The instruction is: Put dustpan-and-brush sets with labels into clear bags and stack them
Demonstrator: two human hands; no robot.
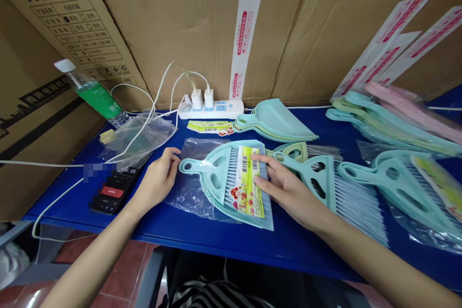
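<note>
Apparently I'm settling the label card (250, 178) mid-frame, my right hand (288, 187) spread on it; my left hand (159, 178) curls, hold unclear, probably needing the plastic bag (188, 200) next

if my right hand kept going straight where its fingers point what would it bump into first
Likely the yellow-green label card over the brush; the fingertips of the right hand overlap it in view, though contact is unclear.

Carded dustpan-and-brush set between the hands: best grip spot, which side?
Probably the handle, from the left. It's narrow, ends in a loop and points toward the left hand. The set widens to the right, where the bristles and label card lie and the right hand already reaches in.
</note>
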